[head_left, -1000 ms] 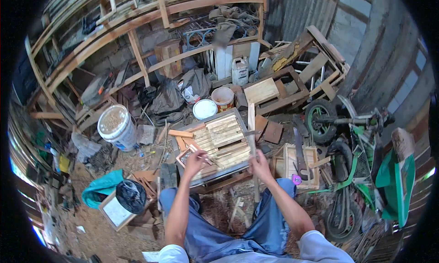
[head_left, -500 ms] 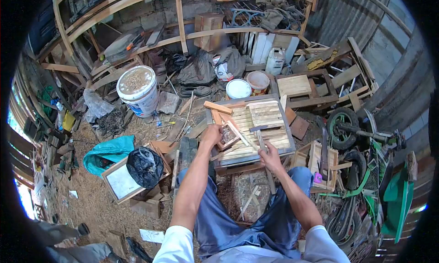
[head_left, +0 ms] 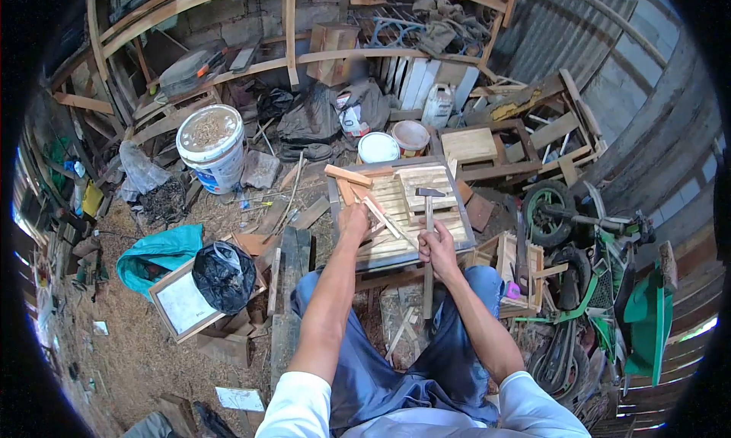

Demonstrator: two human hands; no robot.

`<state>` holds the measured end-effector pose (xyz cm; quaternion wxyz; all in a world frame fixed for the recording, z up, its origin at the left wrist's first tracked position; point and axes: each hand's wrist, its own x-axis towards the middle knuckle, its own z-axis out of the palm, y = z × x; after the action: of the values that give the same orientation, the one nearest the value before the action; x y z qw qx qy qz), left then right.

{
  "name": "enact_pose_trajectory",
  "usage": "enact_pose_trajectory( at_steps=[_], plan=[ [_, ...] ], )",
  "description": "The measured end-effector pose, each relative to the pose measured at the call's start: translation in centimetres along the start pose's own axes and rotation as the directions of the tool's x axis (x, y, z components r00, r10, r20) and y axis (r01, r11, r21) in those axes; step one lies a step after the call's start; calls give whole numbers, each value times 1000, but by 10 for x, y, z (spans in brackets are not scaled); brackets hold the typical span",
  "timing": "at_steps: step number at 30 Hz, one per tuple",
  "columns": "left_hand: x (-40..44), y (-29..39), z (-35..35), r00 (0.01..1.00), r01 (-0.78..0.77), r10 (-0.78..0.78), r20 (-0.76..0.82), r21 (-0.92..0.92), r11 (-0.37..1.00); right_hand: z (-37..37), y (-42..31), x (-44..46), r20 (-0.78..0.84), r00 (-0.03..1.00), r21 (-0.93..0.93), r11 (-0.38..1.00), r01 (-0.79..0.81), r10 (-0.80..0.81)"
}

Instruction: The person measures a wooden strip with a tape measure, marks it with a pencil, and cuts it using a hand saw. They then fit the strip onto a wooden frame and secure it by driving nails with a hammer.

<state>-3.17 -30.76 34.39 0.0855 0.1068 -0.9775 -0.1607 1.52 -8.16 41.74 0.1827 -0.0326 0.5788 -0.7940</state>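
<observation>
My right hand (head_left: 439, 249) is closed around the handle of a hammer (head_left: 429, 210), its metal head raised above the slatted wooden work table (head_left: 384, 185). A thin pale wood strip (head_left: 387, 219) slants across the table, its lower end at my right fingers; whether they grip it too is unclear. My left hand (head_left: 352, 223) is closed at the table's left side on a small wooden frame, mostly hidden behind the fingers. Reddish wood pieces (head_left: 348, 176) lie just beyond that hand. A slatted wooden panel (head_left: 426, 181) rests on the table's far right part.
A white bucket (head_left: 211, 149) full of shavings stands at left, with two paint tins (head_left: 378, 147) behind the table. Nearer left are a black plastic bag (head_left: 224, 278) and a teal cloth (head_left: 158, 257). At right are a wooden crate (head_left: 510, 274) and a green motorbike (head_left: 586, 293).
My right hand has lifted the hammer and turned it upright, head away from me. The left hand has shifted slightly, now hiding more of the small frame. The whole view has moved a little.
</observation>
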Motion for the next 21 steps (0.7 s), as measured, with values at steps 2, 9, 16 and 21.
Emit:
enact_pose_trajectory(
  at_steps=[2, 9, 16, 21],
  plan=[
    [1, 2, -10, 999, -24, 22, 44, 32, 999, -18, 4, -2, 16, 1000, 10, 1000, 6, -6],
    [7, -19, -17, 981, -25, 28, 194, -19, 1000, -56, -19, 6, -82, 995, 111, 993, -47, 56],
    [11, -25, -24, 977, -13, 60, 203, -228, 974, -67, -34, 7, -28, 986, 317, 937, -149, 166],
    [16, -30, -28, 965, -40, 84, 247, -177, 983, -70, -42, 7, 38, 991, 267, 955, -133, 127]
  ],
)
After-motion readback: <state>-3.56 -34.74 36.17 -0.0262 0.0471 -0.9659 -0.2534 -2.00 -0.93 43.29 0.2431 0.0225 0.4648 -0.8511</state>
